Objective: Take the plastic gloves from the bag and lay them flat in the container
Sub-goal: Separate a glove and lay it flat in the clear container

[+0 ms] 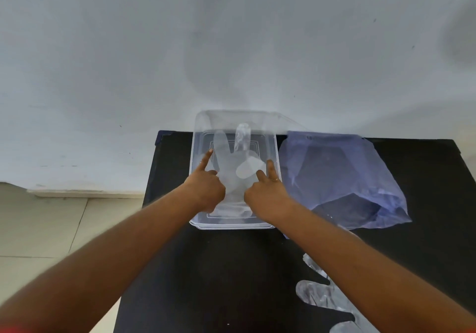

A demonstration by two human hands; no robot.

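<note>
- desk (231,268): plain black, no pattern
- container (197,137): clear, colourless plastic
- glove in container (231,178): see-thru, milky white
- bag (342,175): translucent pale blue-lilac, dark desk showing thru
- loose gloves on desk (319,296): clear w/ whitish sheen
- wall (128,49): off-white/grey, few dark specks
- floor (38,229): beige tiles, thin grey grout lines

A clear plastic glove (226,162) is spread flat inside the transparent container (275,152). The bluish bag (342,178) is laid just right of the container; more gloves (319,294) are heaped nearer than the container.
</note>
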